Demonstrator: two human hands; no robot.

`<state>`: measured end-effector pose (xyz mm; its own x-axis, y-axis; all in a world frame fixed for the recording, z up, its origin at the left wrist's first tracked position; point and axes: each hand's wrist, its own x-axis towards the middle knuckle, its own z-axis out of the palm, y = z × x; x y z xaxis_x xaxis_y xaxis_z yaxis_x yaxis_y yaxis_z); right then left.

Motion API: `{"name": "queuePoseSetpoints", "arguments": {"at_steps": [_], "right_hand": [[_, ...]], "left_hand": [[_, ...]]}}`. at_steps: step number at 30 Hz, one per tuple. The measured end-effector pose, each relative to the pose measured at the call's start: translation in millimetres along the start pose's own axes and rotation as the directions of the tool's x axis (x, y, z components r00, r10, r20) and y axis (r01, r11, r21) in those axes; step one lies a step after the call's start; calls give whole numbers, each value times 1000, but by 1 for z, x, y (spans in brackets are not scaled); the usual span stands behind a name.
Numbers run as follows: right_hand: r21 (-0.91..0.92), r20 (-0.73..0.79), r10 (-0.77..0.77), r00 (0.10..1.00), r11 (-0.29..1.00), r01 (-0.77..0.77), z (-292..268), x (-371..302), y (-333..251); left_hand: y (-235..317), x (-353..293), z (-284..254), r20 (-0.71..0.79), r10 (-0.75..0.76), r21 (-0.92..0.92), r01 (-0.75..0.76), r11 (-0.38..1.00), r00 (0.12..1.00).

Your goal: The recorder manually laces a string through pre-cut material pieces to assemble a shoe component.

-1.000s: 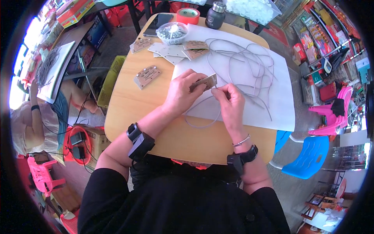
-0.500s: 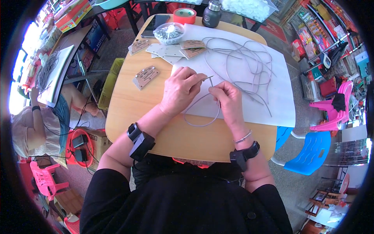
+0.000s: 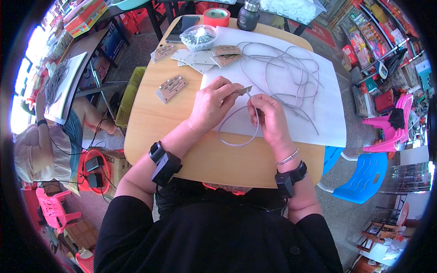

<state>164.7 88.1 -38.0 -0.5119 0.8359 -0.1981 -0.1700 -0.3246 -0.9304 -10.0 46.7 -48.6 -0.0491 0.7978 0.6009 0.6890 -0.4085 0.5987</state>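
My left hand [image 3: 211, 102] is closed, pinching a small flat grey-brown piece [image 3: 245, 90] that looks like a blade or thin plate; the fingers hide most of it. Just to the right, my right hand [image 3: 267, 113] is closed on a thin grey cable [image 3: 236, 144]. The cable's end reaches up toward the flat piece, and its rest hangs in a loop between both hands, over the table's near part. Whether the cable end touches the piece I cannot tell. More grey cable [image 3: 291, 63] lies in loose coils on the white sheet [image 3: 325, 123].
On the wooden table [image 3: 150, 123] lie several brown-and-white slotted plates [image 3: 171, 88]. Behind stand a clear bowl of small metal parts [image 3: 198, 37], a phone [image 3: 182, 28], red tape [image 3: 216, 17] and a dark flask [image 3: 248, 16]. A blue chair [image 3: 362, 177] is at right; another person [image 3: 45, 150] sits left.
The flat piece has turned from edge-on to show its broad face. My right hand has shifted slightly right and down, the cable loop with it.
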Motion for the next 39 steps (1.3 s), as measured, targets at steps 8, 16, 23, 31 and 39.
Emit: {"name": "queuePoseSetpoints", "arguments": {"at_steps": [8,16,23,31,39], "right_hand": [[-201,-77,-94,993,977,77,4,-1,0],[-142,-51,-85,995,987,77,-1,0,1],[-406,-79,-319,944,875,261,2,2,8],[-234,-72,-77,994,970,58,1,-3,-4],[-420,-47,-306,951,870,259,8,-3,0]], "left_hand": [[0,0,-2,14,-23,2,23,1000,1000],[-3,0,-2,73,-36,-108,44,993,997],[0,2,-4,45,-8,-74,11,997,999],[0,1,-4,44,-7,-21,8,1000,999],[-2,2,-5,59,12,-77,-7,997,998]]}}
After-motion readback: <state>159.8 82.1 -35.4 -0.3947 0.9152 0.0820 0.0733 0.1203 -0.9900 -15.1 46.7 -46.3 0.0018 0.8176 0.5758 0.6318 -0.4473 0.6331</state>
